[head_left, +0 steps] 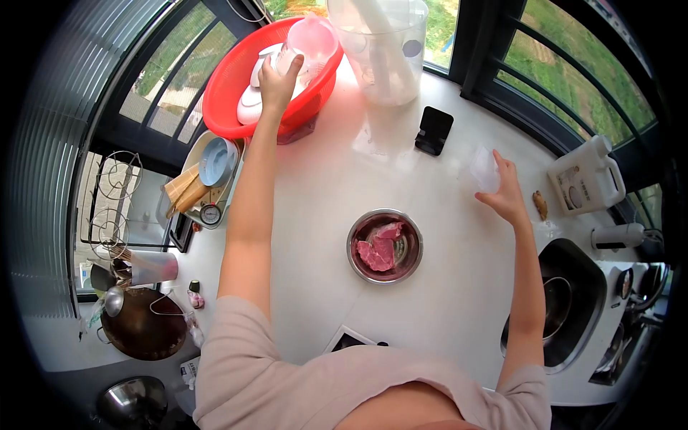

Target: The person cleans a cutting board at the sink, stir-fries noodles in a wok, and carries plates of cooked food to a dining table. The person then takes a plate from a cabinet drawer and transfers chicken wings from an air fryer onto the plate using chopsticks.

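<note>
My left hand [278, 82] reaches into a red plastic basket [222, 107] at the top left. Its fingers curl at the lower edge of a pink translucent container [314, 41]; the exact grip is partly hidden. White dishes [249, 107] lie in the basket beneath that hand. On the right of the counter, my right hand [506, 192] has its thumb and fingers around a clear plastic container [485, 169]. Between my arms, a steel bowl [412, 274] contains raw pink meat [381, 248]. Neither hand touches the bowl.
A tall clear bucket [390, 79] stands by the window, near a small black stand [434, 130]. To the right are a white jug [586, 178], a ginger-like piece [540, 206] and a sink [566, 251]. A wok [147, 326] sits at left.
</note>
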Demonstrator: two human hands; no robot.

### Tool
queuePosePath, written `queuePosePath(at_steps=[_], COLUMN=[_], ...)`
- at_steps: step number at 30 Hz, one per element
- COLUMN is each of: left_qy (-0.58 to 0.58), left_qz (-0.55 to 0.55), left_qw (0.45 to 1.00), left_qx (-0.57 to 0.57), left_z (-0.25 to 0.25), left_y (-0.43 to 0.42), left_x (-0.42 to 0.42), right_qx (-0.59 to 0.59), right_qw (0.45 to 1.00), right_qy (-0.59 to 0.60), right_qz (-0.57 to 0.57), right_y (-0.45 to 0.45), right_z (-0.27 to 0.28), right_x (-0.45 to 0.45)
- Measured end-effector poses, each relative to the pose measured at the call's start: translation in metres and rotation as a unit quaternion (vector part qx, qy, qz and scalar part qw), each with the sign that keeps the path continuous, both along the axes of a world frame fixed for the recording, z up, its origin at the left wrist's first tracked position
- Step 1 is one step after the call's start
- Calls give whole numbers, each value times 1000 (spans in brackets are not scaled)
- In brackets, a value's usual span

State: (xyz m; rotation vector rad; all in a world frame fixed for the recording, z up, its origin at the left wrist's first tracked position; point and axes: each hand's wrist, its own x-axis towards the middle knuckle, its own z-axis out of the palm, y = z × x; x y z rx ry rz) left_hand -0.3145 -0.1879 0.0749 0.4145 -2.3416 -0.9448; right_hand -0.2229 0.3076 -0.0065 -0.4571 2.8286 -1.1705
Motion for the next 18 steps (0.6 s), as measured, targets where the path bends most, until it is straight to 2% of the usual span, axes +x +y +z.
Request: queuePosePath(at_steps=[1, 2, 4, 6, 7, 10, 12, 14, 16, 18], left_qy=[-10, -98, -69, -78, -82, 2, 88, 189, 277, 341], left_qz=[-23, -1, 38, 48, 52, 139, 158, 116, 120, 72], left_qw=[1000, 995, 997, 994, 991, 988, 983, 963, 872, 809], left_qx=[-2, 15, 12, 66, 93, 63, -29, -151, -386, -474], left_z=[8, 19, -3, -26, -18, 14, 71, 104, 130, 146], left_y=[6, 17, 16, -1, -1, -3, 28, 35, 46, 52], left_x=[-7, -12, -44, -74, -78, -78, -53, -56, -63, -76], right_qx=[-3, -7, -17, -24, -25, -30, -30, -38, -40, -36], right_qw=[1000, 1000, 1000, 1000, 1000, 999, 999, 999, 999, 999], right_qy=[5, 13, 15, 4, 1, 0, 1, -2, 0, 14], right_qz=[0, 0, -1, -5, -8, -16, -20, -30, -28, -16], right_y=[0, -2, -6, -8, -8, -2, 7, 10, 10, 8], right_z=[-3, -6, -6, -2, 1, 4, 2, 0, -6, -12], right_x=[4, 5, 9, 15, 18, 26, 32, 36, 40, 39])
